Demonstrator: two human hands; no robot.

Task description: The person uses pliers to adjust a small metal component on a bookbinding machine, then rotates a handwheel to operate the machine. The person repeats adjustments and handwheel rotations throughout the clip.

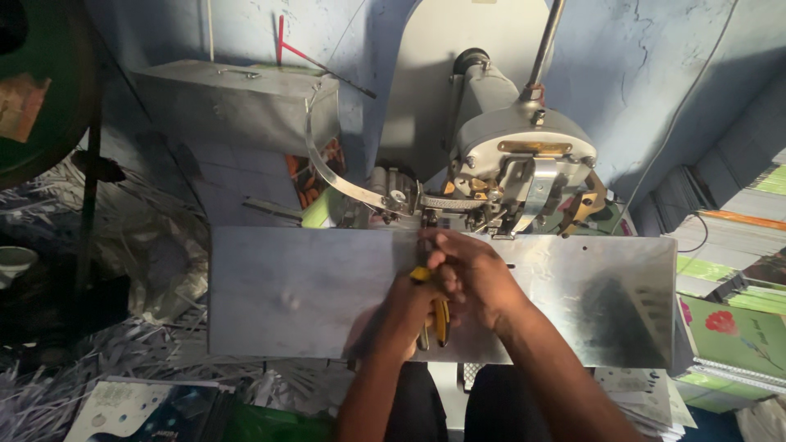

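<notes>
Both my hands meet at the middle of a flat metal work plate (pixel 286 295), in front of a grey stitching machine head (pixel 524 155). My left hand (pixel 401 315) grips the yellow handles of a pair of pliers (pixel 440 315). The pliers' jaws point up toward the machine's stitching point (pixel 426 219) at the plate's far edge. My right hand (pixel 473 274) is closed over the upper part of the pliers, just below the jaws. A curved metal strip (pixel 327 168) arcs from the left into the machine head.
A grey metal box (pixel 237 98) stands behind the plate on the left. Shredded paper scraps (pixel 90 360) lie to the left. Stacks of notebooks and printed covers (pixel 729 270) pile up on the right. Booklets (pixel 131 405) lie near my knees.
</notes>
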